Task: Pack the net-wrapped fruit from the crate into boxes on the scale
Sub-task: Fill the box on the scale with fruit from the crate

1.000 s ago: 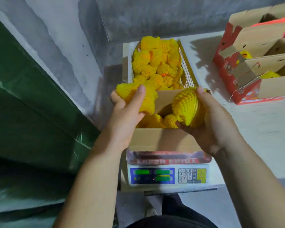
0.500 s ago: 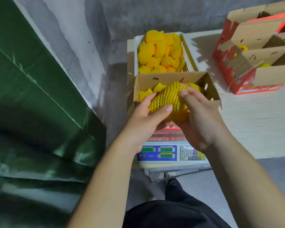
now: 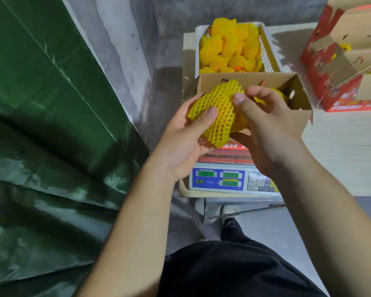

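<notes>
Both hands hold one fruit in a yellow foam net (image 3: 217, 110) over the near edge of the open cardboard box (image 3: 300, 103). My left hand (image 3: 184, 133) cups the fruit from below with its thumb across the net. My right hand (image 3: 263, 123) pinches the net's right side with thumb and fingers. The box stands on the electronic scale (image 3: 229, 181), and another netted fruit (image 3: 276, 94) shows inside it behind my right hand. Behind the box, the white crate (image 3: 198, 31) is piled with several netted fruits (image 3: 229, 48).
Red-and-brown fruit cartons (image 3: 347, 61) with open flaps stand on the white table (image 3: 341, 151) at the right. A green tarp (image 3: 41, 125) fills the left side, with a grey concrete wall (image 3: 124, 39) behind. My dark trousers and the floor are below the scale.
The netted fruit has come closer to me and tilted, and my left hand now cups it from underneath while my right shifted to pinch the net. The view has tipped further downward.
</notes>
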Action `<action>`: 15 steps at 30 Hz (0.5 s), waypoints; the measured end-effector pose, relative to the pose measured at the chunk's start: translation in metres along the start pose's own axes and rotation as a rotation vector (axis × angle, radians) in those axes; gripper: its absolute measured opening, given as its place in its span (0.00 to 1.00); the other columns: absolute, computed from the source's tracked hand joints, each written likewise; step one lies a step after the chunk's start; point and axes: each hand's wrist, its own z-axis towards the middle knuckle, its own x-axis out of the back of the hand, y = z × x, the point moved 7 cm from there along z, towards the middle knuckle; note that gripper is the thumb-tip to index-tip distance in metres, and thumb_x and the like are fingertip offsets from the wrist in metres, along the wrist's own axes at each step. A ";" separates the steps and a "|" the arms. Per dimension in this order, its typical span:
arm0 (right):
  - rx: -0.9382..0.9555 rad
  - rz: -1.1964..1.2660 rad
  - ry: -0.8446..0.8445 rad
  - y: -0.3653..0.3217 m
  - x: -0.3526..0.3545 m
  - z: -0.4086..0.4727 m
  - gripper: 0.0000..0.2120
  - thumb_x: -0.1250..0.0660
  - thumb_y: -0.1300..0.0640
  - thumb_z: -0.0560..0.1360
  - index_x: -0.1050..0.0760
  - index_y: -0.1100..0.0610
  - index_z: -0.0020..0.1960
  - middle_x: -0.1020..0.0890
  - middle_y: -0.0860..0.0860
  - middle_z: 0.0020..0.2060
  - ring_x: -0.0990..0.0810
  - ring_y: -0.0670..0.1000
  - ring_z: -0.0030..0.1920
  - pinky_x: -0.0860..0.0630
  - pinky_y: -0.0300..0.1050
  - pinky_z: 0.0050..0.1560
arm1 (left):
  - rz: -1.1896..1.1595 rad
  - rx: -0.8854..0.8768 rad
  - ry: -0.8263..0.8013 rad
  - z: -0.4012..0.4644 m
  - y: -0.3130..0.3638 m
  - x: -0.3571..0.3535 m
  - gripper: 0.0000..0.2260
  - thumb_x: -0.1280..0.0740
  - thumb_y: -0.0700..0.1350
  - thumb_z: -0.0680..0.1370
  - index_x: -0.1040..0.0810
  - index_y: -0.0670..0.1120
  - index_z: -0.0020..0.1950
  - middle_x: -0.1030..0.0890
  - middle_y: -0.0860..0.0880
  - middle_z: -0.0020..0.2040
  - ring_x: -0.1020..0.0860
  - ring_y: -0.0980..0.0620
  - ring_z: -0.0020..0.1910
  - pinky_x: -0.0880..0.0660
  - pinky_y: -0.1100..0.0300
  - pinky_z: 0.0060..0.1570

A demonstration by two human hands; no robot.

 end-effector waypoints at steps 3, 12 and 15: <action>-0.013 0.016 -0.002 0.004 -0.002 0.003 0.27 0.25 0.50 0.77 0.32 0.51 0.72 0.20 0.53 0.61 0.13 0.48 0.53 0.16 0.51 0.49 | -0.007 -0.028 0.069 0.000 0.005 0.006 0.30 0.24 0.52 0.75 0.27 0.49 0.75 0.17 0.45 0.67 0.18 0.42 0.65 0.22 0.39 0.66; -0.252 0.107 -0.328 0.026 -0.018 -0.005 0.14 0.33 0.53 0.80 0.30 0.58 0.61 0.17 0.61 0.59 0.16 0.61 0.57 0.18 0.59 0.58 | -0.056 0.008 0.088 0.004 0.000 0.026 0.31 0.25 0.53 0.77 0.29 0.42 0.76 0.16 0.42 0.65 0.17 0.44 0.63 0.20 0.44 0.64; -0.287 0.135 -0.236 0.039 -0.018 -0.007 0.11 0.33 0.57 0.80 0.29 0.58 0.60 0.18 0.61 0.53 0.16 0.63 0.52 0.16 0.59 0.53 | -0.042 0.062 0.108 0.008 -0.018 0.030 0.33 0.26 0.56 0.76 0.29 0.45 0.77 0.17 0.43 0.67 0.17 0.43 0.65 0.24 0.39 0.69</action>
